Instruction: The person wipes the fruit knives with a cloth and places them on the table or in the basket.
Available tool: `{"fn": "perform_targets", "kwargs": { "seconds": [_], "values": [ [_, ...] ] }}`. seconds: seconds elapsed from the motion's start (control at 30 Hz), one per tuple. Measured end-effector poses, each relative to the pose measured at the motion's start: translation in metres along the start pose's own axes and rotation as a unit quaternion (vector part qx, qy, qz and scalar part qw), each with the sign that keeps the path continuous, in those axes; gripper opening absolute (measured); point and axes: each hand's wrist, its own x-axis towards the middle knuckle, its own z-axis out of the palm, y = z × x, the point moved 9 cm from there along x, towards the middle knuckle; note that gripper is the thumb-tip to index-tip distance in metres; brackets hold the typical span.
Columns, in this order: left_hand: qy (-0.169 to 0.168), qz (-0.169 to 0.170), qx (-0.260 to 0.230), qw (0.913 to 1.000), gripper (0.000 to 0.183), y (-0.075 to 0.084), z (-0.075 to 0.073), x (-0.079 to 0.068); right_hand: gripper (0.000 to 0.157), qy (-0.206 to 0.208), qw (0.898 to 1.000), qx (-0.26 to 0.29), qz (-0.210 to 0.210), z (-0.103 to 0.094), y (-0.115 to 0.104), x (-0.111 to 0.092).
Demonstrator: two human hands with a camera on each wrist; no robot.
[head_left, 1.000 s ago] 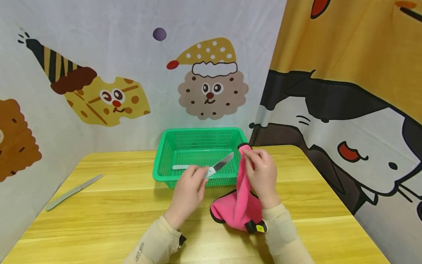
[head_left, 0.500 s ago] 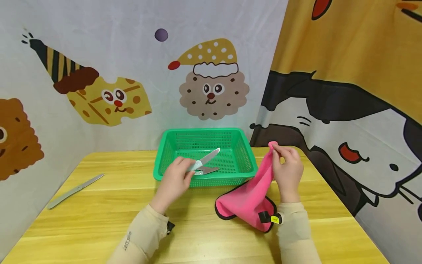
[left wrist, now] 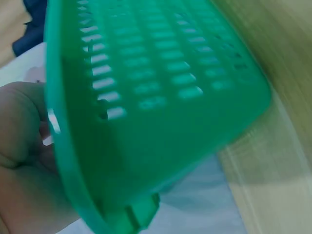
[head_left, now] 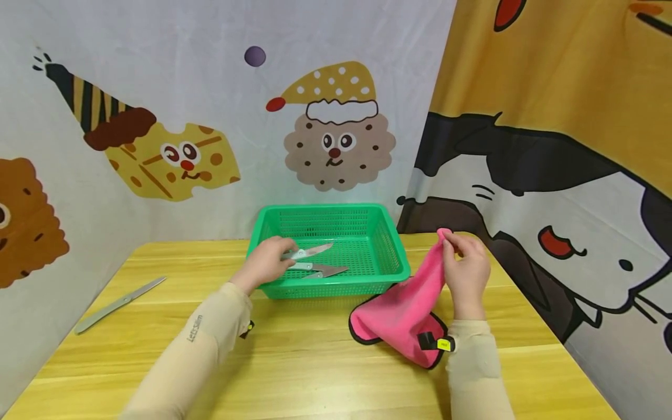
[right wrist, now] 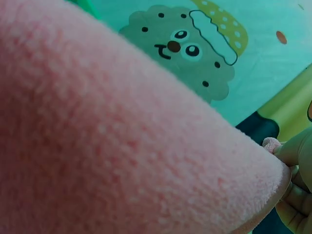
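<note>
My left hand (head_left: 265, 261) reaches over the left side of the green basket (head_left: 336, 287) and grips a knife (head_left: 315, 251) by its pale handle, blade pointing right. Other knives (head_left: 328, 270) with pale handles lie in the basket just below it. The basket's slotted wall (left wrist: 131, 146) fills much of the left wrist view and hides part of that hand. My right hand (head_left: 466, 271) pinches a corner of a pink cloth (head_left: 404, 312) with black edging. The cloth hangs down to the table, and its fuzzy surface covers much of the right wrist view.
A folding-style knife (head_left: 123, 301) with a grey-green handle lies on the left of the wooden table (head_left: 294, 361). Behind the basket hangs a white curtain (head_left: 210, 93) with cartoon prints, and an orange one (head_left: 546, 76) hangs at the right.
My left hand has carried the knife leftward and down into the basket. My right hand has moved right with the cloth's corner, drawing the cloth away from the knife.
</note>
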Motion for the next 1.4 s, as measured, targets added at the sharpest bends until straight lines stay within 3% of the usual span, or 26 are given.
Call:
{"fn": "perform_targets", "kwargs": {
  "seconds": [0.2,0.77,0.97,1.23,1.4],
  "values": [
    [-0.049,-0.022,-0.001,0.9985,0.018,-0.012,0.014,0.007,0.020,-0.015,0.999,-0.035,0.031,0.005,0.011,-0.004],
    [-0.117,0.015,0.049,0.9918,0.017,-0.010,0.037,0.019,0.021,-0.038,0.997,-0.045,0.040,0.010,0.021,-0.006],
    [-0.143,0.001,0.050,0.9885,0.022,-0.013,0.043,0.020,0.022,-0.055,0.994,-0.067,0.067,0.014,0.036,-0.010],
    [-0.161,-0.019,0.046,0.9857,0.031,-0.017,0.047,0.021,0.023,-0.076,0.986,-0.100,0.108,0.019,0.061,-0.014],
    [-0.145,-0.004,0.044,0.9885,0.033,-0.015,0.040,0.021,0.022,-0.077,0.986,-0.100,0.113,0.018,0.066,-0.015]
  ]
}}
